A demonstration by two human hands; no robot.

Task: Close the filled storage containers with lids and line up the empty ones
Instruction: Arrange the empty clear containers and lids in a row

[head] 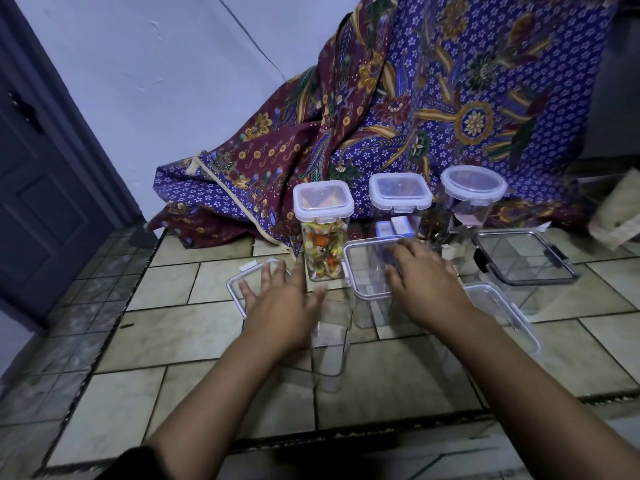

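Three lidded containers stand in a back row on the tiled floor: a tall one full of colourful snacks (322,251), a square-lidded one (400,194) and a round-lidded one (472,185). In front stand clear empty containers. My left hand (280,303) hovers, fingers spread, over an empty lidded container (239,289) and a small open one (329,348). My right hand (426,282) lies flat on the lid of another empty container (367,271). Further right are a clear container (502,313) and a black-clipped divided box (526,258).
A patterned blue and maroon cloth (415,98) drapes behind the row. A dark door (41,185) stands at the left. A woven item (620,209) sits at the far right. A floor step edge (346,434) runs near me.
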